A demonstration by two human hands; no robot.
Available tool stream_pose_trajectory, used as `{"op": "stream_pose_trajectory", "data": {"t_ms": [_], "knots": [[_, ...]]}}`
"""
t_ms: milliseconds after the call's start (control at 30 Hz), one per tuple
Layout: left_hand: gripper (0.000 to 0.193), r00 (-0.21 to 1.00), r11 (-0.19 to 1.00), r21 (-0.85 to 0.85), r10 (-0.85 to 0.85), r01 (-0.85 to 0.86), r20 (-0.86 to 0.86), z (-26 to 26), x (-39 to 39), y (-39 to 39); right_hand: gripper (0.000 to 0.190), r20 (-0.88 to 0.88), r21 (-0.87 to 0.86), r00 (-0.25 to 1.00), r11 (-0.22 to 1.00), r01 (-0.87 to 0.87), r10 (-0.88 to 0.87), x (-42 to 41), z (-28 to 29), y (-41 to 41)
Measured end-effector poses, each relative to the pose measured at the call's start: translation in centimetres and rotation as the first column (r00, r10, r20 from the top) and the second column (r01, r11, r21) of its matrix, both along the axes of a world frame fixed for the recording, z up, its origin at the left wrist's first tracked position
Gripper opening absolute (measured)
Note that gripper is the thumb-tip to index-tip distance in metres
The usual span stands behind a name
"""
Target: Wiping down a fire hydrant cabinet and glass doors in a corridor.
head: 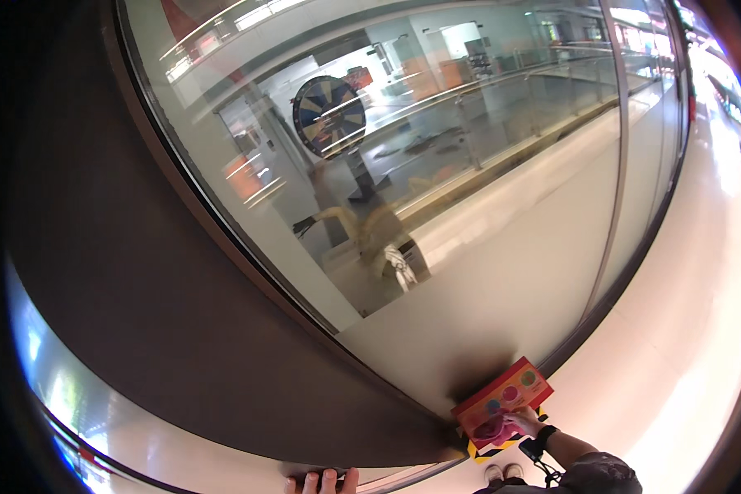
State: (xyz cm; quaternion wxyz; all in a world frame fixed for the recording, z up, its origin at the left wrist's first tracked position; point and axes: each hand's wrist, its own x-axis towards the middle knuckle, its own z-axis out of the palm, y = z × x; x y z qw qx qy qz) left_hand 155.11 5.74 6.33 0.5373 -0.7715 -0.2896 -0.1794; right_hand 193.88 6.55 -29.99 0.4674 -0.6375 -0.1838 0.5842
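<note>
My right hand [527, 421], with a black band at its wrist, grips a crumpled pink cloth [497, 429]. The cloth lies against the top face of a red box [503, 389] printed with coloured circles and small writing, and covers part of that face. Only the fingers of my left hand [324, 481] show at the lower edge of the view. They are slightly apart at the lower edge of a dark brown wall panel [160, 296], and nothing is seen in them. Whether they touch it I cannot tell.
Black-and-yellow striped tape [483, 458] edges the box's base. Beside it rises a glass wall [500, 204] with a frosted lower band [500, 278]. Behind the glass stands a prize wheel [329, 117]. My shoes [504, 473] are on the pale floor [648, 383].
</note>
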Motion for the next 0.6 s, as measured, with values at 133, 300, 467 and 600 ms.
{"op": "stream_pose_trajectory", "data": {"t_ms": [133,300,467,600], "knots": [[0.038,0.990,0.994,-0.034,0.105,-0.109,-0.097,-2.4,-0.4,-0.4,0.015,0.227,0.392,0.902,0.814,-0.429,0.366,1.3,9.3,-0.1],[0.036,0.777,0.480,-0.611,-0.416,0.629,0.472,-11.9,10.1,-1.0,0.019,0.522,0.207,0.622,0.620,-0.757,0.584,1.2,20.5,0.5],[0.046,0.751,0.134,-0.770,0.170,0.624,0.639,-26.5,16.8,1.0,0.016,0.314,0.566,0.672,0.436,-0.700,0.671,1.4,28.0,-1.6],[0.047,0.632,0.193,-0.649,0.149,0.736,0.761,-18.5,21.0,0.6,0.017,0.315,0.600,0.732,0.472,-0.646,0.604,4.5,30.3,-3.2]]}}
